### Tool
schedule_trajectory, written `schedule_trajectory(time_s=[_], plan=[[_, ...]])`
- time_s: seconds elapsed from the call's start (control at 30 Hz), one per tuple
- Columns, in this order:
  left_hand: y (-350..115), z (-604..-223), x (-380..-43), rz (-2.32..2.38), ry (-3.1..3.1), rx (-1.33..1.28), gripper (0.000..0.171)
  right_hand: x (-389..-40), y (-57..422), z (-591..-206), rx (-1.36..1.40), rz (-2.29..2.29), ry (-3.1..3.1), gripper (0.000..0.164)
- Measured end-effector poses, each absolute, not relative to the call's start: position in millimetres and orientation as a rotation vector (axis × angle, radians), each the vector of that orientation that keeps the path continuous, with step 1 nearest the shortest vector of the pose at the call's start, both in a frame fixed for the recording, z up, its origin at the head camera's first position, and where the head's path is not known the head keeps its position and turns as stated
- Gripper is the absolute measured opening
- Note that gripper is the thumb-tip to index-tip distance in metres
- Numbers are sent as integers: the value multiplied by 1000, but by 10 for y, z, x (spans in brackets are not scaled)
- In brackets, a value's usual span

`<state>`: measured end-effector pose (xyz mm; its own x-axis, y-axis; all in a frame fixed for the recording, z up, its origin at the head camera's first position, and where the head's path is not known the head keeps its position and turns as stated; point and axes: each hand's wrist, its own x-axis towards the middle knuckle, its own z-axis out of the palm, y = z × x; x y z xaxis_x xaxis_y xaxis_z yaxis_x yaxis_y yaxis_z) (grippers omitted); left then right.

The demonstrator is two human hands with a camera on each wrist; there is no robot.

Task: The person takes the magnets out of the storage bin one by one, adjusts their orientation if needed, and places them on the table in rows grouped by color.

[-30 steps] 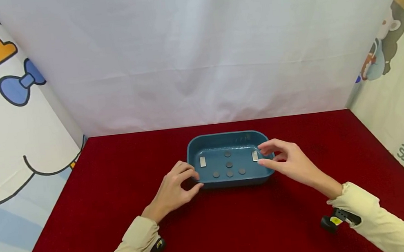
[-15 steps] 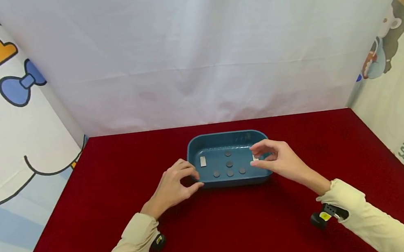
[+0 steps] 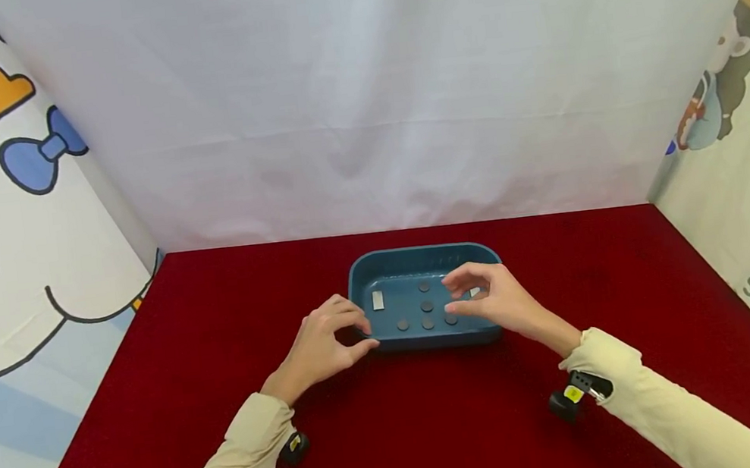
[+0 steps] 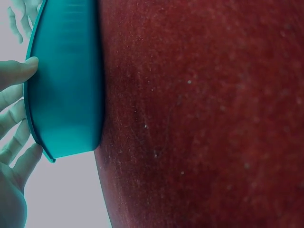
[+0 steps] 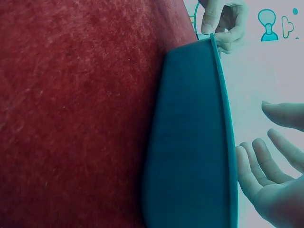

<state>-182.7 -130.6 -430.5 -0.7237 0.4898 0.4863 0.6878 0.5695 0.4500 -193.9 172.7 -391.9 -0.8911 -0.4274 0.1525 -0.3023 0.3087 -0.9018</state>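
Here's the left hand (image 3: 328, 342), thumb on the near side and fingers over the rim, holding the left near corner of the blue tray (image 3: 427, 341). Across from it, the right hand (image 3: 498, 299) hangs over the tray's right end, its grip wide, a bare gap between thumb and fingertips. Down on the tray floor sit five grey discs (image 3: 427, 306), three in a row along the near side and two lined up behind the middle one; the right thumb appears just beside the near right disc. A pale rectangle (image 3: 378, 300) lies towards the left end, and a second pale piece (image 3: 475, 293) peeks out behind the right hand's fingers. Both wrists come in from pale cream sleeves (image 3: 259, 433), each with a black strapped device (image 3: 565, 406). And what a surface: deep red cloth (image 3: 396, 430), running out around the tray, its nap flecked with pale lint in the left wrist view. Behind it rises a white curtain (image 3: 266, 108), softly creased. Over on the left, a cartoon panel (image 3: 13, 249) shows a blue bow and an orange shape; on the right, a cream panel (image 3: 743, 210) carries a printed figure and green and orange strokes.
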Motion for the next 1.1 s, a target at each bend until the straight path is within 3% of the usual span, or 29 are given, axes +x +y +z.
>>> schedule_trajectory(time_s=[1.1], plan=[[-1329, -4311, -1861, -960, -2478, -1023, 16, -2169, 1317, -4042, -655, -1422, 2389, 30]])
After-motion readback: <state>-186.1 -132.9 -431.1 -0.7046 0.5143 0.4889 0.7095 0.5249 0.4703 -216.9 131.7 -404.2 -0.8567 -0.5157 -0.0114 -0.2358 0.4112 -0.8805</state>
